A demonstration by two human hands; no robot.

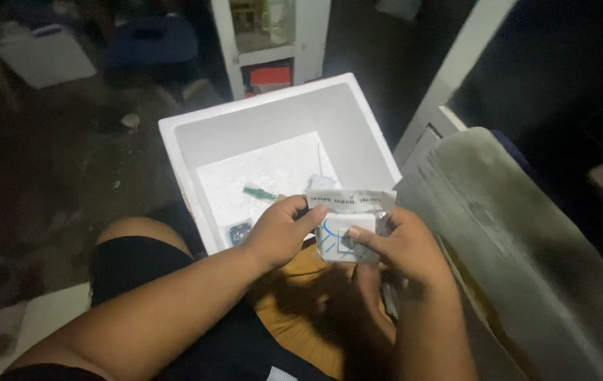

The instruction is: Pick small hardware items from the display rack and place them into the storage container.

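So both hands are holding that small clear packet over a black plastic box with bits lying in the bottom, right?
Not quite. In the head view the box is white foam, not black plastic. The rest stands: the left hand and right hand both hold the small clear packet above it, with bits lying in the bottom.

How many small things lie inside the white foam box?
3 show in the white foam box: a green piece mid-floor, a dark item near the left hand, a pale item behind the packet. The hands may hide more.
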